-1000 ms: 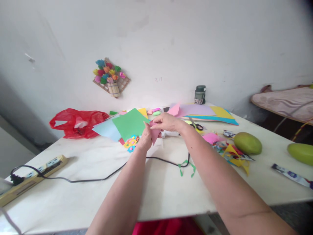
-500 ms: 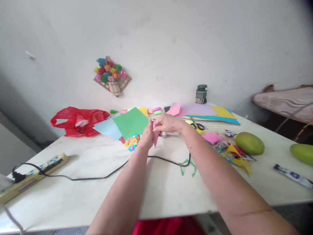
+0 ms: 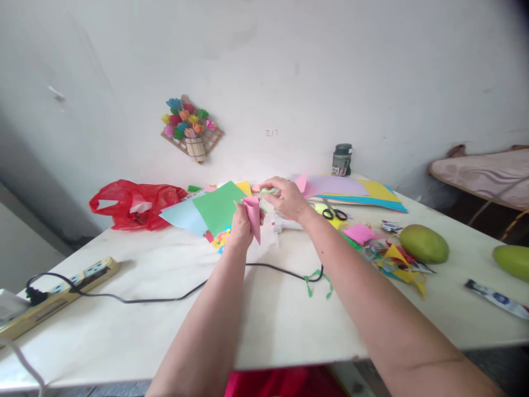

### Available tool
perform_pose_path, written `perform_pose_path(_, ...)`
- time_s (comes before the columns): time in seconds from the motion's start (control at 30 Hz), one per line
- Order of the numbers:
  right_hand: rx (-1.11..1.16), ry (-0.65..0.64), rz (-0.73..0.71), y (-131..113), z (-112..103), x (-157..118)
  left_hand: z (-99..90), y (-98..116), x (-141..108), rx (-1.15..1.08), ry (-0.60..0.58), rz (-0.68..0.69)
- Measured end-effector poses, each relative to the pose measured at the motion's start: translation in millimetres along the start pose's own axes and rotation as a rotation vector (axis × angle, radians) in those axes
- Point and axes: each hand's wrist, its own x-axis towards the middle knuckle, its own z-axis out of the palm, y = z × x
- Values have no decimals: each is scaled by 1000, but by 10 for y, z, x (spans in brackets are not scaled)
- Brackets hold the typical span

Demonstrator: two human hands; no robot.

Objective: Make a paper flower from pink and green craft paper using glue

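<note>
A rolled pink paper cone (image 3: 253, 219), point down, is held in my left hand (image 3: 242, 225), its fingers closed around the side. My right hand (image 3: 287, 197) has reached over the back of the table, its thumb and fingers curled around a small light green lump (image 3: 270, 191); whether it is soft clay or a wrapped piece I cannot make out. Below my right hand lies a white glue gun (image 3: 286, 223), partly covered. Left of the cone are a green paper sheet (image 3: 219, 207) and several colourful foam flowers (image 3: 222, 239).
A black cord (image 3: 165, 301) runs across the table from a power strip (image 3: 61, 300). Scissors (image 3: 334, 214), paper scraps (image 3: 397, 262), a green mango (image 3: 424, 243) and a tube (image 3: 496, 298) lie right. A red plastic bag (image 3: 161, 204) sits back left; a jar (image 3: 341, 160) stands behind.
My right hand has let go of the pink cone and moved up and right to the light green lump. My left hand keeps the cone, now turned so its open top shows.
</note>
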Motion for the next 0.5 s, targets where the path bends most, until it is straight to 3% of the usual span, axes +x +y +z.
perform_pose_path(0.07,73,-119,176,114,19,-35,-13,30,2,-96,-21,1)
perform_pose_path(0.13,188,-363,308,191,65,-90,-24,52,14,-144,-16,10)
perform_pose_path(0.2,252,-544,360,215,154,-150,-27,67,31,-176,-3,25)
perform_pose_path(0.27,229,-627,361,195,279,-203,-23,75,42,-202,2,41)
perform_pose_path(0.5,350,-515,580,139,645,-288,-48,27,53,-145,15,42)
